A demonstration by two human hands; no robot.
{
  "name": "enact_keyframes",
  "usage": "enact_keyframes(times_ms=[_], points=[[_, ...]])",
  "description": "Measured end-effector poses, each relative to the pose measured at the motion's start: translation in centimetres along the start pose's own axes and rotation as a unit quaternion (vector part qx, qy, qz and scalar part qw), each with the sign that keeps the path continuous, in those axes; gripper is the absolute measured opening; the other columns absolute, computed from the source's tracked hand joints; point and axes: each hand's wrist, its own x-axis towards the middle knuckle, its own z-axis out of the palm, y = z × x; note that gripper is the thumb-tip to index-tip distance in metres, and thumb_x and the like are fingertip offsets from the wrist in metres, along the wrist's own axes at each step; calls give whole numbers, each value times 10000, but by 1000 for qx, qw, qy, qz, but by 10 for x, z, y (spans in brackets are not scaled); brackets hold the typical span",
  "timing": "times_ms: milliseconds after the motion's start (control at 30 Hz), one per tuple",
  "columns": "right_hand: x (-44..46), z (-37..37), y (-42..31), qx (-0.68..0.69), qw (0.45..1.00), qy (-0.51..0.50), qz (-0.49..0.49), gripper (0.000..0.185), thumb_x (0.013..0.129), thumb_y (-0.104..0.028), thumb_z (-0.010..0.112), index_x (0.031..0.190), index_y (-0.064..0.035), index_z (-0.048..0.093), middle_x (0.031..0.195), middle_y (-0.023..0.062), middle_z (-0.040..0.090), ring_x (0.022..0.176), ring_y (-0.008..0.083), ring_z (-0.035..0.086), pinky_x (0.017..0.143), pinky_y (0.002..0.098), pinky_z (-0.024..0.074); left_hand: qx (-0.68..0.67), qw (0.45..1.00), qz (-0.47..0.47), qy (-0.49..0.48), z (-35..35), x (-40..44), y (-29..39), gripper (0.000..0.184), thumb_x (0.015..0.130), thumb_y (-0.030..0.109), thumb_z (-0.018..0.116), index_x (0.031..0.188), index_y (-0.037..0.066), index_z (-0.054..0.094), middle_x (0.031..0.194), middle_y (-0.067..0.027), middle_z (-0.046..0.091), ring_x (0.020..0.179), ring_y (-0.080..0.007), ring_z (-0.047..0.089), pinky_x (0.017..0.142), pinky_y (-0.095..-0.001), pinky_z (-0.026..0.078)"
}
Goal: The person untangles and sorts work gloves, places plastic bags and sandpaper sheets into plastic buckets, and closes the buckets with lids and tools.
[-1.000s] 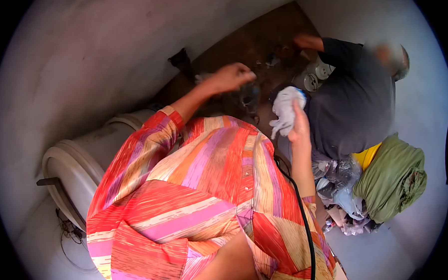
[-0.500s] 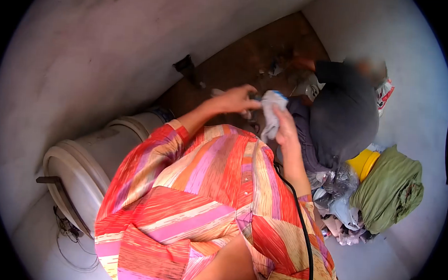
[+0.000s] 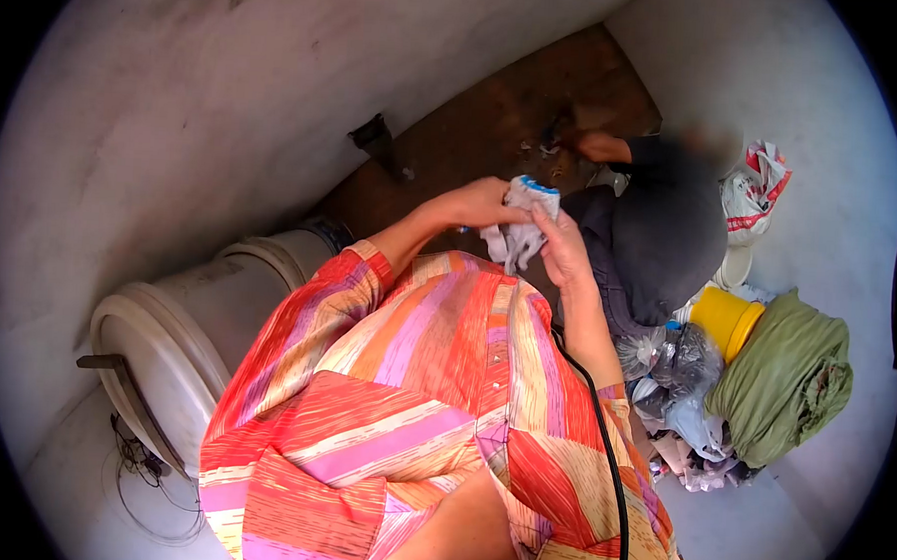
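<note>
Left hand (image 3: 480, 203) has drawn in to meet the right hand (image 3: 566, 250) since a second ago; both now pinch the blue-cuffed white knit glove (image 3: 523, 237), upper centre of the frame, giving it two grips instead of one.

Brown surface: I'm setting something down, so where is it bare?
The brown surface's far corner, between the two walls, looks bare. Small bits lie by the co-worker's arm; bags, a bucket and green cloth crowd the right.
</note>
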Motion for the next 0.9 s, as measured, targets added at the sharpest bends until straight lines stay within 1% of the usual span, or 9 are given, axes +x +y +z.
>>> enact_keyframes(times_ms=[33,100,200,300,367,433,667,767,900], points=[[1,-8,-3,-2,999,35,-31,310,847,-238,625,1080,-38,576,982,36,622,830,118,586,716,244,450,36,995,-90,4,-11,3,-1,338,797,287,638,954,-12,629,809,-68,649,746,-148,596,682,-291,474],[-1,-32,-14,76,990,116,-26,334,831,-246,642,1090,-49,570,985,48,627,826,130,602,705,244,456,75,980,-66,173,-26,7,-56,318,750,311,638,867,17,669,691,-99,641,667,-161,618,634,-315,482],[-17,-52,-30,108,974,191,-51,345,821,-269,646,1087,-64,567,957,40,635,799,114,606,613,237,447,45,948,-180,257,-54,-13,-71,362,765,317,630,948,5,648,711,-99,634,662,-162,621,614,-307,483],[0,-62,6,-60,987,149,-11,313,841,-229,621,1092,-51,565,923,33,631,774,106,588,636,236,441,-33,975,-114,187,-29,-8,-42,448,778,345,632,1043,-15,601,756,-113,634,668,-170,621,617,-291,481],[6,-30,16,-93,991,62,76,234,840,-227,625,986,-48,584,813,36,605,732,93,565,620,244,453,5,996,-82,29,-10,-4,-14,473,797,375,646,1070,-7,587,761,-77,625,611,-136,567,539,-277,444],[16,-4,38,2,1000,21,-20,226,844,-166,618,1009,-12,604,873,33,627,733,84,567,648,212,438,132,988,-67,-44,-1,2,-18,427,790,376,653,983,-4,627,764,-76,635,626,-134,570,559,-288,450],[-1,-75,27,17,988,145,-52,318,835,-134,623,1122,-20,548,1032,52,619,919,136,589,811,267,449,198,943,-166,211,-55,-25,-100,295,772,265,590,942,30,641,866,-134,654,799,-218,635,739,-340,486],[-14,-104,35,-77,979,180,-51,346,820,-77,620,1148,-17,526,1049,66,610,919,159,590,817,278,456,99,929,-242,261,-66,-38,-121,281,778,202,585,976,4,605,915,-140,647,832,-214,630,749,-327,488],[-25,-98,36,-32,975,216,-31,313,832,-64,608,1131,-6,535,1047,59,603,927,145,566,826,271,431,-150,931,-183,278,-70,-46,-82,220,832,138,567,982,-22,584,915,-111,646,846,-171,614,708,-271,487]])
